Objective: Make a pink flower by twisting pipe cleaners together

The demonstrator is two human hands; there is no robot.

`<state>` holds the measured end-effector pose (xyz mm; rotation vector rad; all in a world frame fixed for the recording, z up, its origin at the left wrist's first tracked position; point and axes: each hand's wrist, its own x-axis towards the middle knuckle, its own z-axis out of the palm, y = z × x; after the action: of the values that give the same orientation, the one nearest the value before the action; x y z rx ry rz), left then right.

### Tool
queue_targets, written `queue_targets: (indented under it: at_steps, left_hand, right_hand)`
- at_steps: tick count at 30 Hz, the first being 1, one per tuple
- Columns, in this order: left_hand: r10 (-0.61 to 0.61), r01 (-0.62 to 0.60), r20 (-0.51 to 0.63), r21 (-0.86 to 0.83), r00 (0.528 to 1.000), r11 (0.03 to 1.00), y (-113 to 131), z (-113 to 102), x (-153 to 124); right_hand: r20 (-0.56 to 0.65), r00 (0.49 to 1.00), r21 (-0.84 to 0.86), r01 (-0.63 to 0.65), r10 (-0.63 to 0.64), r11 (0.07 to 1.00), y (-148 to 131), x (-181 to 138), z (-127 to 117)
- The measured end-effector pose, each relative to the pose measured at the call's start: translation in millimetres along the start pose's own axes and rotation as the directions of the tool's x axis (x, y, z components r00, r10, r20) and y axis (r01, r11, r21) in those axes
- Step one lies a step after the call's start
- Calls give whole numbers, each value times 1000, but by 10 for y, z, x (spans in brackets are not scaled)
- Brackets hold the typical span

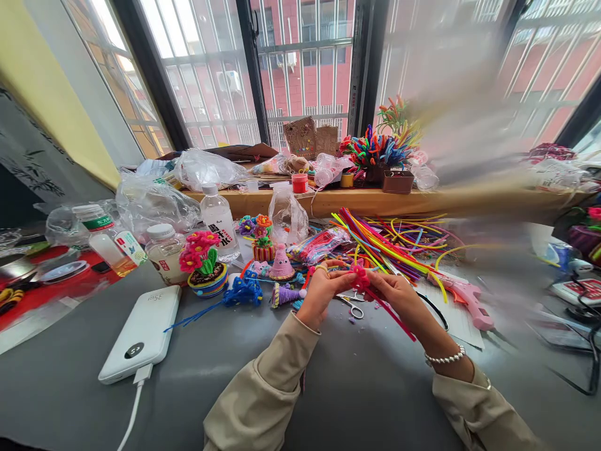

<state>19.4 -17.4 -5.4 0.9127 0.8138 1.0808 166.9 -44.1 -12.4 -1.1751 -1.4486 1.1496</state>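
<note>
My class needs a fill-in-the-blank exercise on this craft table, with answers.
The left hand and right hand hold a fuzzy piece coloured ____.
A beaded bracelet circles the ____ wrist.
The cable plugged into the power bank is ____.
In the picture, the power bank lies to the ____ of the glue gun.
Answers: pink; right; white; left.

Pink piece (360, 277) fuzzy, tbl (225, 369) smooth semi-matt, pwr bank (149, 322) glossy plstc, scissors (357, 311) shiny metal.
</note>
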Motion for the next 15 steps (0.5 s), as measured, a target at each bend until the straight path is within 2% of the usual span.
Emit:
queue_targets:
  at_steps: [6,15]
  left_hand:
    - [-28,28,3,52,1000,998,8,-11,1]
    - [-26,24,56,41,998,999,-24,8,-2]
  right_hand:
    - [-139,987,-45,75,-81,996,25,12,-43]
    - [-157,982,-12,106,-107,994,12,-2,-5]
